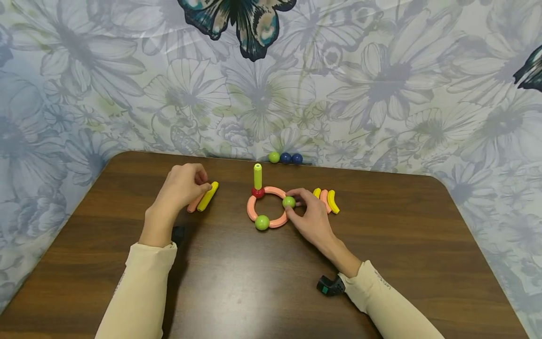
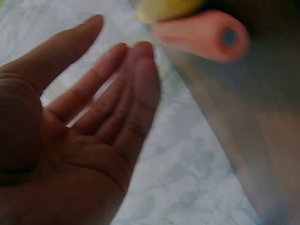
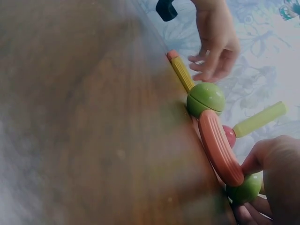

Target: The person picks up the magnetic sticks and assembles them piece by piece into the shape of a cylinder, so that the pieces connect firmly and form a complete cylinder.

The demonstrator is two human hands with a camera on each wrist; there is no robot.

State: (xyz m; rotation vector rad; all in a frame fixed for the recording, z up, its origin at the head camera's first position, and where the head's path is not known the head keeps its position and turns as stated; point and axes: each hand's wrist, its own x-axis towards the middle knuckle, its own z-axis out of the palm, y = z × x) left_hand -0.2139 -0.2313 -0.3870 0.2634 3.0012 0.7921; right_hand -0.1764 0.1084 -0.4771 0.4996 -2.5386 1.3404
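Observation:
A ring of pink curved sticks [image 1: 277,221] and balls lies on the table. A red ball [image 1: 257,192] at its back left bears an upright light green stick [image 1: 258,176]; one green ball [image 1: 262,222] is at the front. On the ring's right side, my right hand [image 1: 311,217] pinches another green ball [image 1: 289,202] between thumb and fingers. My left hand [image 1: 179,187] hovers by a straight yellow stick [image 1: 208,196] and a pink stick [image 1: 194,204]. In the left wrist view its relaxed fingers [image 2: 105,101] hold nothing, with the pink stick's round end [image 2: 228,37] beyond them.
Behind the right hand lie curved yellow sticks [image 1: 333,202] and a pink curved stick [image 1: 325,197]. At the back edge sit a green ball [image 1: 274,157] and two blue balls [image 1: 291,158]. The wooden table [image 1: 237,282] meets a flower-patterned wall covering [image 1: 381,113].

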